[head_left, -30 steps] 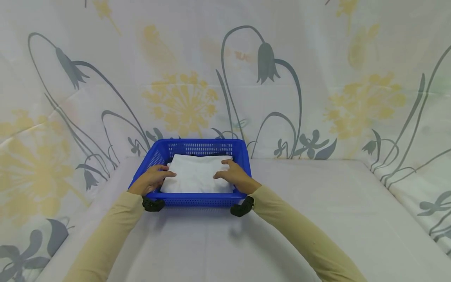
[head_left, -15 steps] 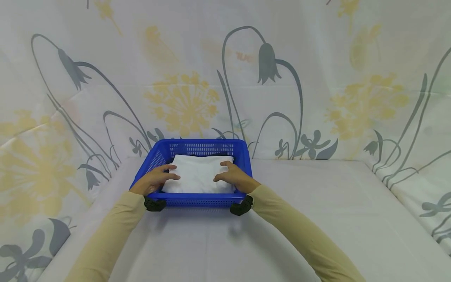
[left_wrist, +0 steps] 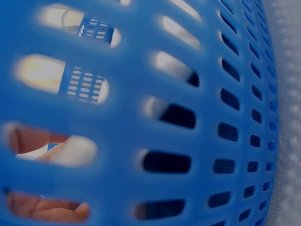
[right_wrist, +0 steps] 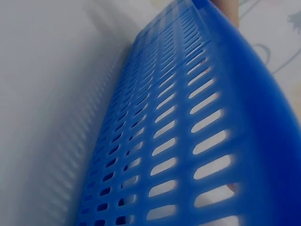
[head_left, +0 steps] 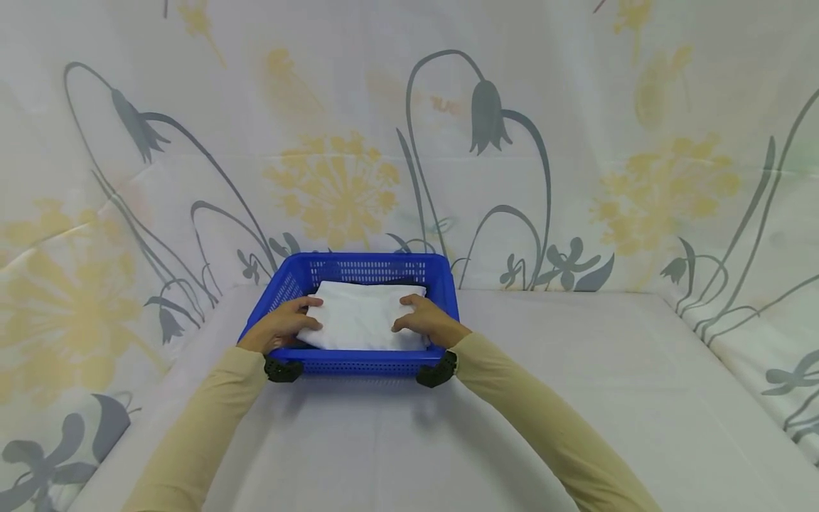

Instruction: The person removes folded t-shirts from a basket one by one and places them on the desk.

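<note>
A folded white cloth (head_left: 358,316) lies in a blue plastic basket (head_left: 365,363), over dark material that shows at its edges. My left hand (head_left: 281,325) reaches over the basket's front left corner and grips the cloth's left side, thumb and index finger on top. Opposite it, my right hand (head_left: 435,322) grips the right side with thumb and index finger spread over the cloth. The other fingers of both hands are mostly hidden. Through the slots in the left wrist view, parts of the left fingers (left_wrist: 44,207) show behind the basket wall (left_wrist: 127,113).
The basket stands on a white-covered table (head_left: 576,370), near its back edge. A white curtain (head_left: 397,199) with grey and yellow flowers hangs behind. Dark wrist devices (head_left: 283,370) sit beside the basket's front wall, below the rim.
The left hand first slid inward over the cloth, and its thumb has now drawn back slightly. The cloth's front left corner has shifted, baring dark material. The right hand has barely moved.
</note>
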A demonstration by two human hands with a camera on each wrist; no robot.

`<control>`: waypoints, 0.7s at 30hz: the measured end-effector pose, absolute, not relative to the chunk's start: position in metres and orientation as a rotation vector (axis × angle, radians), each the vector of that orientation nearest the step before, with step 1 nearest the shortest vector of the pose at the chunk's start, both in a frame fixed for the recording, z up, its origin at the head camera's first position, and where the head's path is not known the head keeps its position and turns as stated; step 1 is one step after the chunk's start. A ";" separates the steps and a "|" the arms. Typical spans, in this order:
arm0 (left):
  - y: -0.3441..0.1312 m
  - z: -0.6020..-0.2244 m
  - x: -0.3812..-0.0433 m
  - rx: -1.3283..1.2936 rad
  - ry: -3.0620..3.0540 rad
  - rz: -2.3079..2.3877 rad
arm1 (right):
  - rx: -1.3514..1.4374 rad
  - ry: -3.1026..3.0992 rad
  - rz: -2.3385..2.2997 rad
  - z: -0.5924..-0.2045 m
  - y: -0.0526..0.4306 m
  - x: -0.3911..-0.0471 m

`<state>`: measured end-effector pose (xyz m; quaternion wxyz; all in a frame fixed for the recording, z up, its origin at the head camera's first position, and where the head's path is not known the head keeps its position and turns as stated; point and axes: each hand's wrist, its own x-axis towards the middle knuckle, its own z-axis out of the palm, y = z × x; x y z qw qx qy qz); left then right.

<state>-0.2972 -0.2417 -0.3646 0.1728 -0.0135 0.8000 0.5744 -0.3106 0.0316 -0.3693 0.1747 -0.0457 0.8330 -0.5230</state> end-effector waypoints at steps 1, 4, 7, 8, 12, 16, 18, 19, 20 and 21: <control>-0.242 -0.365 -0.298 -0.030 2.275 1.632 | -0.116 2.362 -1.479 -0.370 0.032 -0.311; -0.243 -0.366 -0.299 -0.012 2.275 1.650 | -0.081 2.357 -1.481 -0.370 0.031 -0.311; -0.244 -0.367 -0.300 0.020 2.256 1.667 | -0.060 2.376 -1.476 -0.370 0.031 -0.312; -0.244 -0.367 -0.300 0.035 2.243 1.677 | -0.060 2.390 -1.471 -0.370 0.031 -0.312; -0.245 -0.367 -0.298 0.077 2.270 1.655 | -0.092 2.452 -1.453 -0.370 0.030 -0.311; -0.247 -0.366 -0.297 0.103 2.303 1.654 | -0.112 2.450 -1.498 -0.371 0.029 -0.312; -0.246 -0.365 -0.297 0.114 2.284 1.690 | -0.102 2.444 -1.526 -0.371 0.029 -0.313; -0.246 -0.365 -0.297 0.121 2.283 1.699 | -0.094 2.435 -1.542 -0.371 0.029 -0.313; -0.245 -0.365 -0.297 0.123 2.282 1.709 | -0.088 2.430 -1.556 -0.371 0.029 -0.313; -0.245 -0.365 -0.297 0.123 2.283 1.716 | -0.088 2.427 -1.568 -0.371 0.029 -0.314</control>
